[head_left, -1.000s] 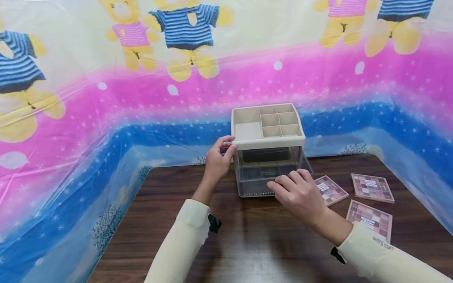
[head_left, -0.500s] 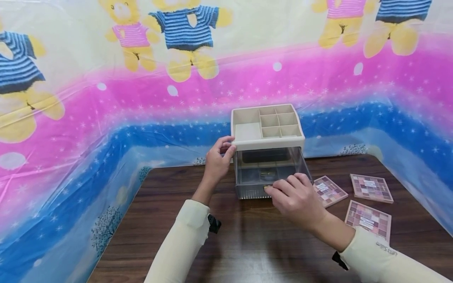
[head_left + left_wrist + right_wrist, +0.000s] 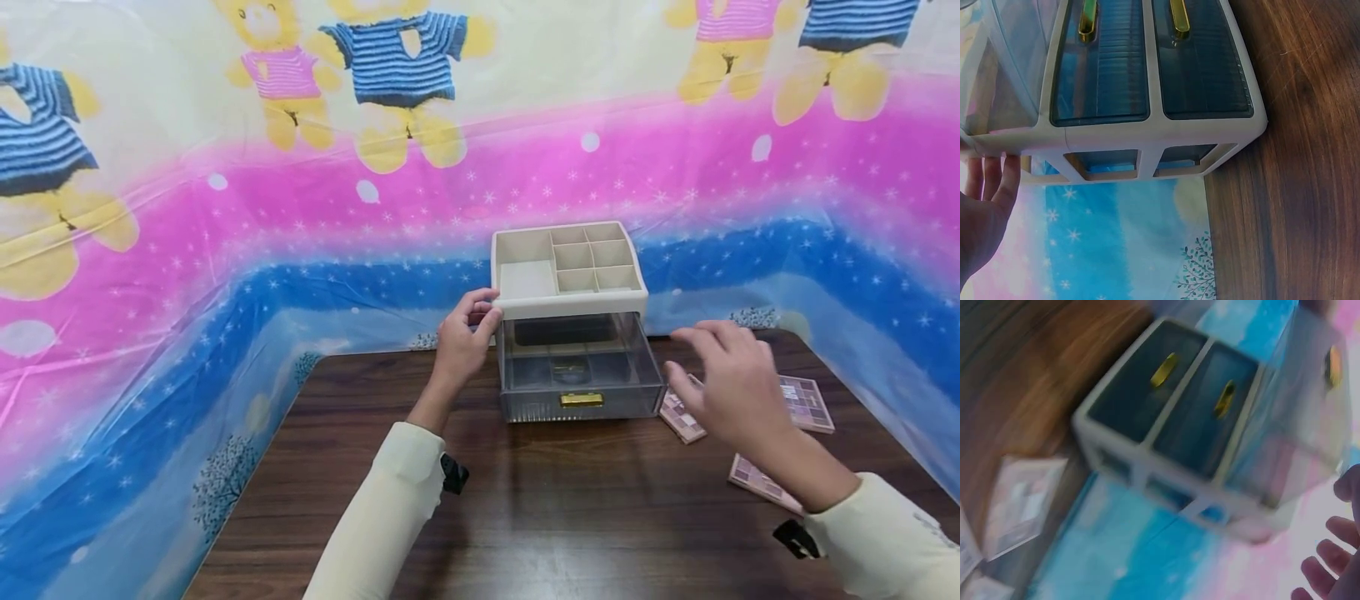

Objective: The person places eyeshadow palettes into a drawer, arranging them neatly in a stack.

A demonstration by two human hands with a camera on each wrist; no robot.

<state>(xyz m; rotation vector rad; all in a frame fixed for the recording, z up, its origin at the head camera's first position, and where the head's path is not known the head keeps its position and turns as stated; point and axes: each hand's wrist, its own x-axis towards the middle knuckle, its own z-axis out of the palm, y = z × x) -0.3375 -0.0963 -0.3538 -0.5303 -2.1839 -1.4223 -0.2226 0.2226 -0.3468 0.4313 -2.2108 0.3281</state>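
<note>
The organizer [image 3: 570,305] stands at the far part of the tabletop [image 3: 555,508], its cream top divided into one large compartment and several small ones. Beneath that top, a clear drawer [image 3: 534,407] with a gold handle [image 3: 582,401] is pulled out of the organizer's front. Two lower drawers [image 3: 1200,69] with gold handles sit closed in the organizer's frame.

The left hand [image 3: 463,337] is at the organizer's left side, its fingers and thumb gripping the edge of the cream top. The right hand [image 3: 738,392] is to the right of the organizer, near the drawer but apart from it; its fingers are loosely bent, spread from the thumb, and hold nothing.

Three palettes [image 3: 681,418] lie on the tabletop to the organizer's right, partly hidden by the right hand and forearm. Behind the organizer hangs a pink and blue cloth [image 3: 375,221] printed with bears. The right wrist view is blurred.
</note>
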